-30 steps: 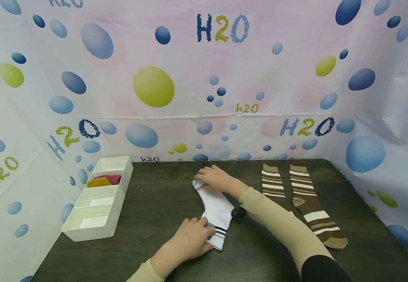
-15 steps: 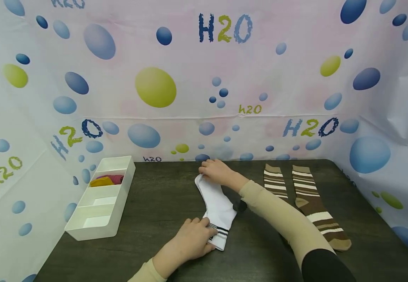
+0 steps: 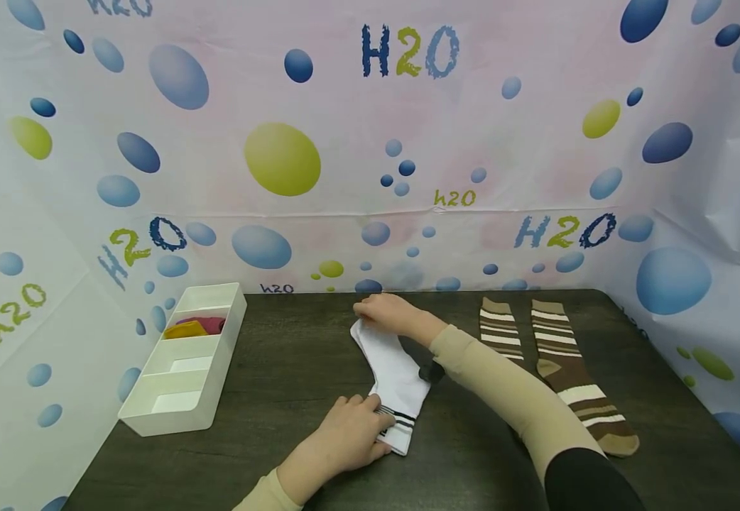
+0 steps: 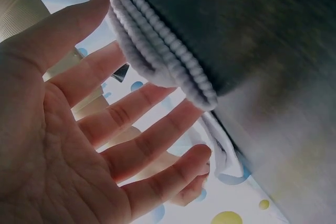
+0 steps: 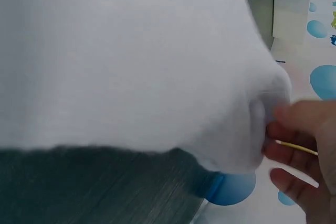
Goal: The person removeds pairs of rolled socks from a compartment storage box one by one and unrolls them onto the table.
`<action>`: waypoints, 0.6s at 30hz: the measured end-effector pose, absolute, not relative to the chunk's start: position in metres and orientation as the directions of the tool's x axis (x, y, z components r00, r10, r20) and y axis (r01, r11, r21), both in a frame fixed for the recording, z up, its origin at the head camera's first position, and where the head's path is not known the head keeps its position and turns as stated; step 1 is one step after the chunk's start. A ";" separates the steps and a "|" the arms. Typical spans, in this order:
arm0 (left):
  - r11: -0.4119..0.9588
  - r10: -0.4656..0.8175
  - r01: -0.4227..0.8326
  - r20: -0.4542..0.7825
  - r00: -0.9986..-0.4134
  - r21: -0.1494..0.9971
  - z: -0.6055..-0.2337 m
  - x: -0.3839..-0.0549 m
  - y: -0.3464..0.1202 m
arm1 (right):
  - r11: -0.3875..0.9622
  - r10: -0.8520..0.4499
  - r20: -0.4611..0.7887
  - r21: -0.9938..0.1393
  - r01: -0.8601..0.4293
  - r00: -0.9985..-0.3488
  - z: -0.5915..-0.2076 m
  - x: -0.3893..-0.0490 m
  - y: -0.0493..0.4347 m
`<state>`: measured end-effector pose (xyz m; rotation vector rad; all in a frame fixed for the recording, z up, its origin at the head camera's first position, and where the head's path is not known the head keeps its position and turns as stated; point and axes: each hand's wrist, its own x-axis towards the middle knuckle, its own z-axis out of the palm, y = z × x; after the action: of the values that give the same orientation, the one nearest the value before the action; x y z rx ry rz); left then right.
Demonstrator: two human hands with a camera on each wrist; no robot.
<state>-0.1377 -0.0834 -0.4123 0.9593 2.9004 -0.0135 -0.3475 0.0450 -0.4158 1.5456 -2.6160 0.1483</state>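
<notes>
A white sock (image 3: 395, 369) with dark stripes near its cuff lies lengthwise on the dark table, toe end at the far side. In the left wrist view, layered ribbed cuff edges (image 4: 168, 56) show; I cannot tell how many socks are stacked. My left hand (image 3: 347, 429) rests on the cuff, its fingers fairly straight and touching the edge. At the far end my right hand (image 3: 389, 314) pinches the toe, thumb and fingertips closed on the fabric in the right wrist view (image 5: 302, 140). Part of the toe is hidden under that hand.
Two brown striped socks (image 3: 577, 387) lie at the right, one partly hidden by the right forearm. On the left stands a white divided box (image 3: 213, 383); one compartment holds a yellow folded item (image 3: 185, 329) and a dark pink one (image 3: 213, 324). A patterned sheet hangs behind.
My right hand has shifted slightly toward the far edge with the toe, then a little back left, its fingers turning down. The left hand stays on the cuff. The head view has shifted slightly.
</notes>
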 end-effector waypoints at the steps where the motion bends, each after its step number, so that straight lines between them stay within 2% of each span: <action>1: 0.802 0.596 0.597 -0.085 -0.799 0.018 -0.412 -0.138 -0.083 | 0.468 -0.875 0.122 -0.038 -0.883 -0.469 -0.416 -0.347 0.045; 4: 0.799 0.600 0.601 -0.083 -0.796 0.016 -0.410 -0.137 -0.083 | 0.462 -0.884 0.048 -0.070 -0.884 -0.466 -0.416 -0.346 0.047; 9: 0.795 0.605 0.606 -0.086 -0.792 0.015 -0.406 -0.136 -0.083 | 0.536 -0.844 -0.079 -0.115 -0.837 -0.530 -0.420 -0.343 0.049; 13: 0.796 0.604 0.605 -0.083 -0.793 0.015 -0.406 -0.136 -0.083 | 0.563 -0.825 -0.104 -0.082 -0.822 -0.555 -0.424 -0.342 0.050; 18: 0.797 0.604 0.604 -0.079 -0.793 0.020 -0.404 -0.136 -0.083 | 0.555 -0.830 -0.088 -0.047 -0.830 -0.550 -0.423 -0.338 0.052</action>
<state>-0.1365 -0.0831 -0.4043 0.9768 2.9005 -0.0098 -0.3380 0.0515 -0.4226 1.5301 -2.8572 -0.0003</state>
